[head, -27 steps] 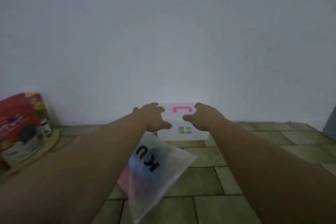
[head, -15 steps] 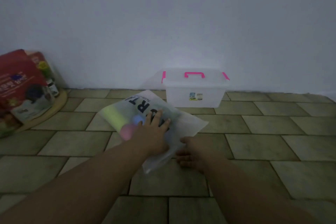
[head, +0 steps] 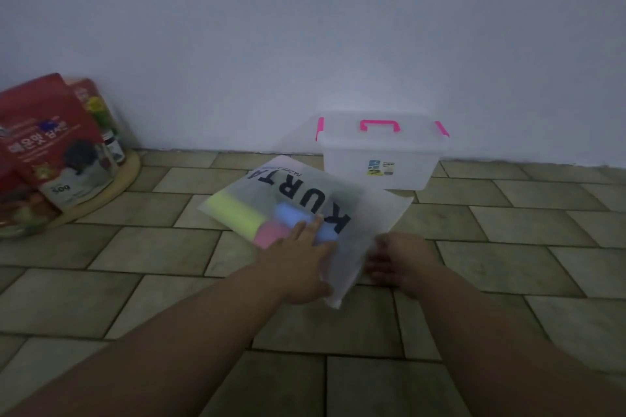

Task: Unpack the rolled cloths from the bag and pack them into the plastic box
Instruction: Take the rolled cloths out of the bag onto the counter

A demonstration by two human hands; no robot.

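A frosted plastic bag (head: 305,184) printed "KURTA" lies flat on the tiled floor. Through it show a yellow rolled cloth (head: 237,213), a pink rolled cloth (head: 271,235) and a blue rolled cloth (head: 294,213). My left hand (head: 301,261) lies flat on the bag over the pink and blue rolls, fingers stretched out. My right hand (head: 396,257) is at the bag's near right edge with its fingers curled onto that edge. Behind the bag, against the wall, stands the clear plastic box (head: 379,162) with a pink handle and pink latches, its lid closed.
Red food packets (head: 47,145) lean on the wall at the far left, standing on a round wooden board (head: 115,176). A plain wall closes off the back. Bare floor tiles (head: 508,247) extend to the right of the bag and towards me.
Both hands have come back from the box to the bag, which now lies flat on the floor. The left hand rests on it, the right at its edge. The camera has tilted down.
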